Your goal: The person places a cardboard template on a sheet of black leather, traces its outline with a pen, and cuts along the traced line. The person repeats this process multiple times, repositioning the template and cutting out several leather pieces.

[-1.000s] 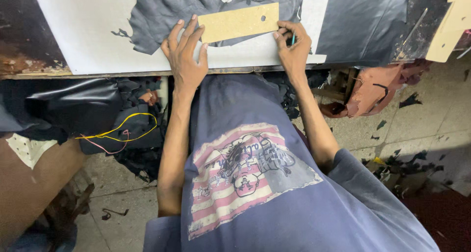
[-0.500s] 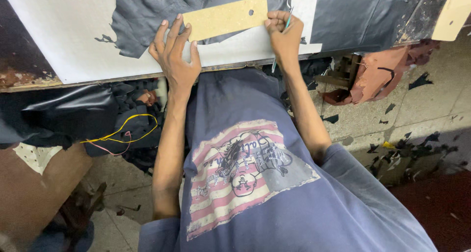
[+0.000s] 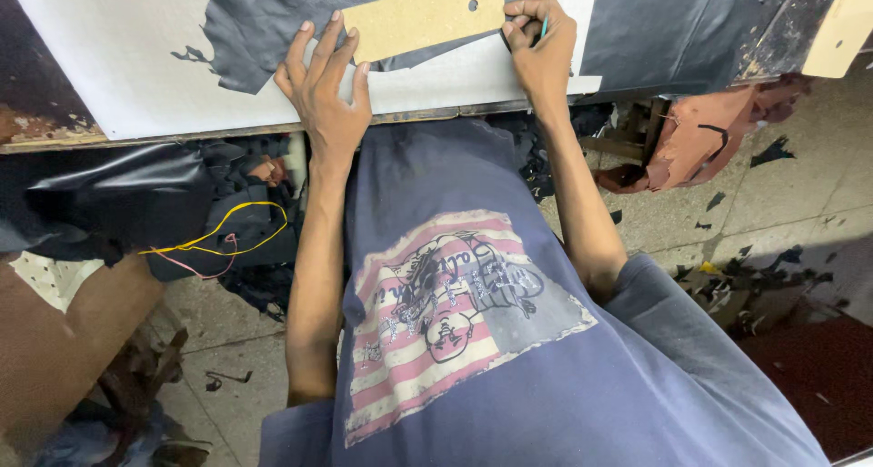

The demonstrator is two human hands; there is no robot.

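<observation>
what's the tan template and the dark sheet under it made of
The tan template looks like stiff cardboard or fibreboard: flat, matte, straight-edged, with a small punched hole. The dark sheet under it looks like leather or a leather-like material: grey-black, slightly wrinkled, with a ragged, irregular edge. The left hand presses the template flat; the right hand holds a thin tool at its end.

Worktop [image 3: 55, 135]: worn dark wooden edge, rust-brown patches at left. White board [image 3: 118, 58] lies flat on worktop, covers most of it. Dark grey leather piece [image 3: 264, 21] with ragged edge lies on board; tan rectangular template [image 3: 423, 17] with small round hole rests on leather. Second dark sheet [image 3: 673, 26] lies at right of board. Pale wooden strip [image 3: 841, 26] at far right corner, angled.

Floor [image 3: 800, 194]: grey tiles, dark scraps scattered; reddish-brown leather piece [image 3: 700, 135] beneath worktop edge.
</observation>
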